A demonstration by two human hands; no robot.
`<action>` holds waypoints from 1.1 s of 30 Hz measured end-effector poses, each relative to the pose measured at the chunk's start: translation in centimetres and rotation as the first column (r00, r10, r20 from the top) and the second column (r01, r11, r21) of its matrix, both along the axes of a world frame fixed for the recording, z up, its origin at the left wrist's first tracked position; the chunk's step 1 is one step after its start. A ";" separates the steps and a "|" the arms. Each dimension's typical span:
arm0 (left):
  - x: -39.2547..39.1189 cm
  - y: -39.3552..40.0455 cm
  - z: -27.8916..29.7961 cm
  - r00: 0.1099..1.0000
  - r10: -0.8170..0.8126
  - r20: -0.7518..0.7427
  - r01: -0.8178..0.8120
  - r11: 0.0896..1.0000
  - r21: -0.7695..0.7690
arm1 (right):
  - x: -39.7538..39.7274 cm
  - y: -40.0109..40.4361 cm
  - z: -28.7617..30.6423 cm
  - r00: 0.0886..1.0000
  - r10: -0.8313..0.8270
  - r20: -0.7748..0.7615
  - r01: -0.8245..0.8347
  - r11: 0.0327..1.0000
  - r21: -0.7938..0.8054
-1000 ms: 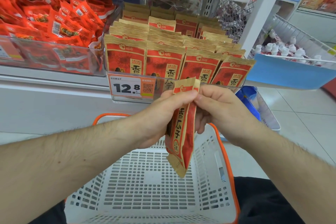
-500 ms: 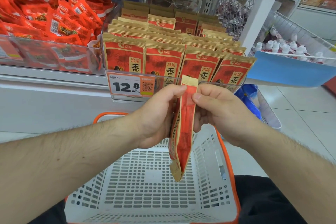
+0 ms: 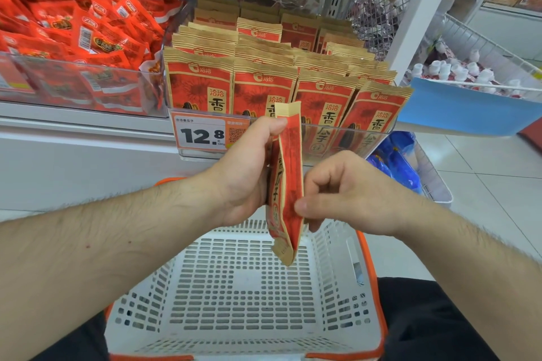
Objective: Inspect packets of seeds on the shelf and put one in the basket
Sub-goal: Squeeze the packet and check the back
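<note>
The left hand [image 3: 246, 173] is gripping a red seed packet [image 3: 286, 184] edge-on near its top, and the right hand [image 3: 349, 193] is pinching its lower edge with curled fingers [image 3: 300, 205]. The packet is hanging upright over the white basket [image 3: 337, 287], whose bottom is showing bare. At twelve o'clock, a clear shelf bin [image 3: 378, 138] is holding rows of matching packets [image 3: 264, 79]; at ten o'clock, another bin [image 3: 152, 82] is holding red sachets [image 3: 88, 35].

Up and left of my hands I see a clear bin [image 3: 88, 82] heaped with red snack packs [image 3: 96, 35]. Just above them hangs a price tag [image 3: 202, 134] reading 12.8. To their right: blue bags [image 3: 396, 161] and a wire bin [image 3: 484, 47] of white-capped bottles [image 3: 457, 70].
</note>
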State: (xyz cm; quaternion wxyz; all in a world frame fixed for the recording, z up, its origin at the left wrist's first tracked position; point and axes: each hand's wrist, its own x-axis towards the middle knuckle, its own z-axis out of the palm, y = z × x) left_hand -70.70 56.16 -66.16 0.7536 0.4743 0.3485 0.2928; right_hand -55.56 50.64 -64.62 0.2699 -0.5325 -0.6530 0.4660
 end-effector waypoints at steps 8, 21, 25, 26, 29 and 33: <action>0.2 0.2 0.0 0.994 0.101 0.035 -0.101 0.995 0.014 | -0.4 -0.4 0.0 0.971 0.107 0.215 -0.105 0.994 -0.022; -0.1 0.3 0.0 0.994 0.100 0.048 -0.099 0.995 -0.023 | 0.3 -0.2 -0.2 0.981 0.177 0.077 -0.170 0.981 -0.088; -0.1 0.4 0.1 0.993 0.109 0.042 -0.108 0.994 -0.029 | 0.4 -0.1 -0.5 0.985 0.169 0.042 -0.165 0.983 -0.086; -0.2 0.5 0.1 0.992 0.120 0.043 -0.118 0.992 -0.038 | 0.4 0.0 -0.6 0.986 0.164 0.020 -0.162 0.982 -0.094; -0.3 0.6 0.1 0.982 0.161 0.097 -0.154 0.985 -0.076 | 0.5 0.2 -0.6 0.992 0.103 -0.078 -0.114 0.982 -0.151; -0.4 0.7 -0.1 0.957 0.193 0.217 -0.166 0.977 -0.136 | 0.8 0.7 -0.9 0.997 -0.061 -0.043 0.051 0.979 -0.199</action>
